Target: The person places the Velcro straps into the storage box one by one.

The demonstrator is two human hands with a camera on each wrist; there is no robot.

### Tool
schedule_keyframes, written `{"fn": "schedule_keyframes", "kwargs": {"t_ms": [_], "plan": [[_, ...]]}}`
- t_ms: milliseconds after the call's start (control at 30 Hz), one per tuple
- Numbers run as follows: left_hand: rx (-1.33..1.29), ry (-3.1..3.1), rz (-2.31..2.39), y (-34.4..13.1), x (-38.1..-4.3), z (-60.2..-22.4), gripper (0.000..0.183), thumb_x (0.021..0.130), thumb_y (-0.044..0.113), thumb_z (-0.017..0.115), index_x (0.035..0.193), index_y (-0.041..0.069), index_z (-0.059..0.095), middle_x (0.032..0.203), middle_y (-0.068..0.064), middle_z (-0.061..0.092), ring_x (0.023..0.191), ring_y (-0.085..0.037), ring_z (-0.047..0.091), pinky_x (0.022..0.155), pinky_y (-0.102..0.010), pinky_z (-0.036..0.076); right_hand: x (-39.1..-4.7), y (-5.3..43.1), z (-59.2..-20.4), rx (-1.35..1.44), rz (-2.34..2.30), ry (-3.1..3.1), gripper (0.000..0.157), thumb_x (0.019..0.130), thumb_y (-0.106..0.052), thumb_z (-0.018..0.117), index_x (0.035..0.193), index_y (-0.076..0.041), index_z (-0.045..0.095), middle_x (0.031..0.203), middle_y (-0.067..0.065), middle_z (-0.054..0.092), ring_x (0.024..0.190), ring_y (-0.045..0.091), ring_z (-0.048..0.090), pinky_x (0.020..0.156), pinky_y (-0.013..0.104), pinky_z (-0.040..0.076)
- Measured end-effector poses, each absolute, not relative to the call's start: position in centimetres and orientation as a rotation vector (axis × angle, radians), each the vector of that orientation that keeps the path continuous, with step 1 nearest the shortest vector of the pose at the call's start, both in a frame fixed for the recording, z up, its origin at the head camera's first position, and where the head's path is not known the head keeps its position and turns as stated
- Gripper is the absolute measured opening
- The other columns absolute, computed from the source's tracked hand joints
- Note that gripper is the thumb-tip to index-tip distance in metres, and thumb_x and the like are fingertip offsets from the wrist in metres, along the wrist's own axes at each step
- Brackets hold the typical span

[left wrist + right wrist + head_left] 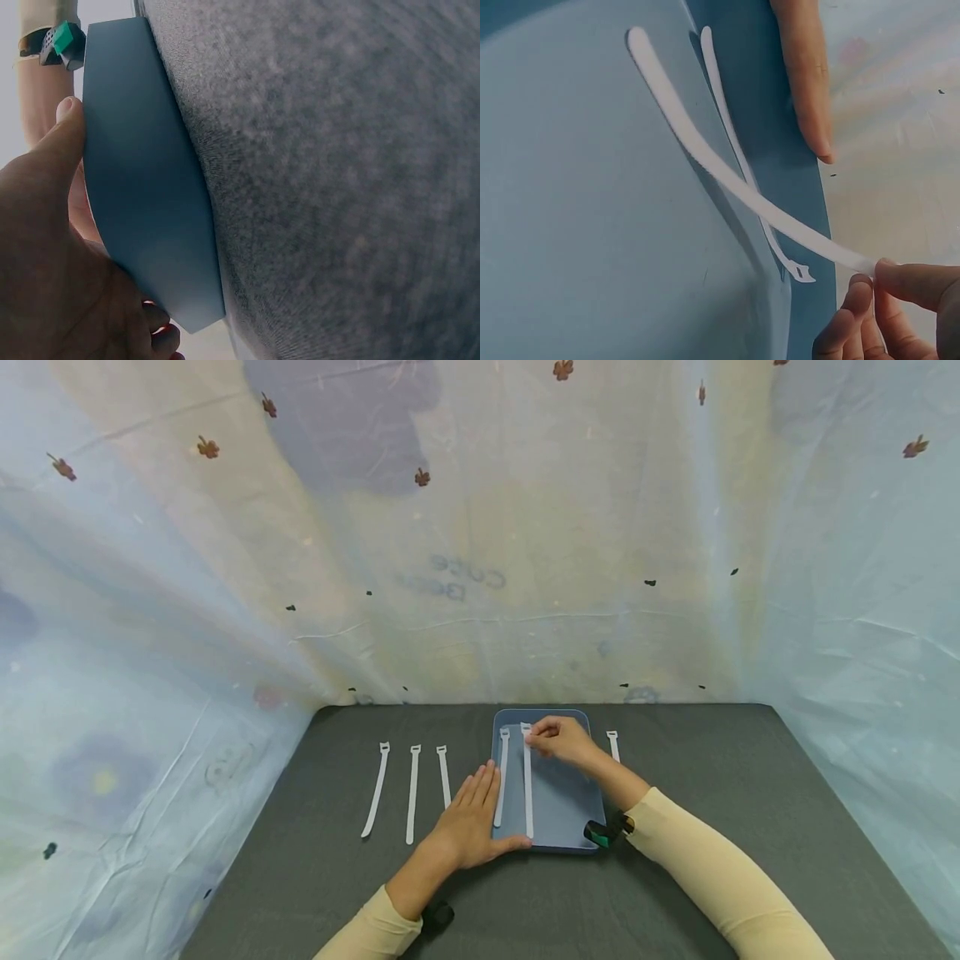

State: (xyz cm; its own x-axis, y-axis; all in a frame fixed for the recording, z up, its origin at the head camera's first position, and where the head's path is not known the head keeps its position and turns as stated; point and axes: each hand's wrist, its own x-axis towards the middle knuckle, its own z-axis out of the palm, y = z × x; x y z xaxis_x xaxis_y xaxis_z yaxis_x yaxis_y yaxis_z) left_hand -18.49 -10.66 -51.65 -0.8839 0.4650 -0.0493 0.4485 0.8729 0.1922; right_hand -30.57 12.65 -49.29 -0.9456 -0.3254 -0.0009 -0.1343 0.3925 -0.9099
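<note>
A blue-grey tray (566, 810) lies on the dark table. My right hand (562, 741) is over its far part and pinches the slotted end of a white hook-and-loop cable strap (528, 793) between thumb and fingertips. In the right wrist view this strap (697, 146) slopes down from the fingers into the tray. A second white strap (502, 777) lies along the tray's left side. My left hand (468, 827) rests at the near left corner, fingers straight along the left rim and thumb along the front rim. The tray's outer wall (150, 165) shows beside it in the left wrist view.
Three more white straps, a left one (377, 789), a middle one (412, 793) and a right one (443, 768), lie left of the tray. Another strap (613, 745) lies right of it, partly behind my right forearm. A patterned curtain (525, 652) hangs behind the table.
</note>
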Motion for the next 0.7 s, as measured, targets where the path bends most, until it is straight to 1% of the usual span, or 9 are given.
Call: {"fn": "schedule_keyframes", "kwargs": {"t_ms": [67,133,300,433,533,700], "plan": [[0.726,2.953,0.269,-10.7,-18.5,-51.6,0.121,0.095,0.084,0.053,0.171,-0.002,0.015,0.179,-0.020,0.010,0.166,-0.035,0.012,0.134,-0.048,0.018,-30.7,12.3,-49.4,-0.402,-1.581,2.476,0.017,0.104,-0.016,0.074,0.108,0.000,0.075,0.101,0.029,0.075,0.090,0.047,0.071,0.074,0.044,0.061],[0.726,2.955,0.261,-10.6,-18.5,-51.7,0.121,0.095,0.084,0.053,0.171,-0.002,0.014,0.179,-0.020,0.009,0.166,-0.035,0.012,0.134,-0.048,0.018,-30.8,12.0,-49.6,-0.375,-1.572,2.485,0.016,0.103,-0.016,0.075,0.107,-0.001,0.075,0.100,0.026,0.076,0.088,0.044,0.072,0.072,0.041,0.061],[0.720,2.951,0.269,-10.6,-18.5,-51.6,0.121,0.095,0.085,0.052,0.171,-0.001,0.014,0.179,-0.019,0.008,0.166,-0.034,0.011,0.134,-0.048,0.018,-31.0,11.5,-50.0,-0.324,-1.572,2.489,0.014,0.101,-0.015,0.078,0.103,-0.001,0.075,0.086,0.015,0.076,0.073,0.030,0.070,0.063,0.031,0.056],[0.714,2.950,0.278,-10.6,-18.5,-51.6,0.122,0.094,0.085,0.052,0.171,-0.001,0.014,0.179,-0.019,0.009,0.166,-0.033,0.011,0.134,-0.048,0.018,-31.3,11.2,-50.5,-0.323,-1.565,2.494,0.013,0.100,-0.014,0.079,0.100,-0.001,0.075,0.079,0.010,0.074,0.066,0.021,0.066,0.060,0.032,0.055],[0.711,2.947,0.279,-10.7,-18.5,-51.6,0.122,0.094,0.086,0.052,0.171,-0.001,0.014,0.180,-0.019,0.009,0.166,-0.033,0.011,0.134,-0.048,0.018,-31.4,11.0,-50.6,-0.316,-1.545,2.508,0.013,0.100,-0.014,0.079,0.099,-0.001,0.075,0.079,0.011,0.074,0.065,0.020,0.066,0.060,0.032,0.056],[0.710,2.943,0.273,-10.6,-18.5,-51.5,0.122,0.094,0.086,0.052,0.171,-0.001,0.014,0.179,-0.019,0.008,0.166,-0.033,0.011,0.134,-0.048,0.017,-31.4,10.9,-50.7,-0.279,-1.513,2.512,0.012,0.099,-0.012,0.079,0.097,-0.001,0.074,0.080,0.011,0.074,0.066,0.017,0.066,0.061,0.030,0.056]]}}
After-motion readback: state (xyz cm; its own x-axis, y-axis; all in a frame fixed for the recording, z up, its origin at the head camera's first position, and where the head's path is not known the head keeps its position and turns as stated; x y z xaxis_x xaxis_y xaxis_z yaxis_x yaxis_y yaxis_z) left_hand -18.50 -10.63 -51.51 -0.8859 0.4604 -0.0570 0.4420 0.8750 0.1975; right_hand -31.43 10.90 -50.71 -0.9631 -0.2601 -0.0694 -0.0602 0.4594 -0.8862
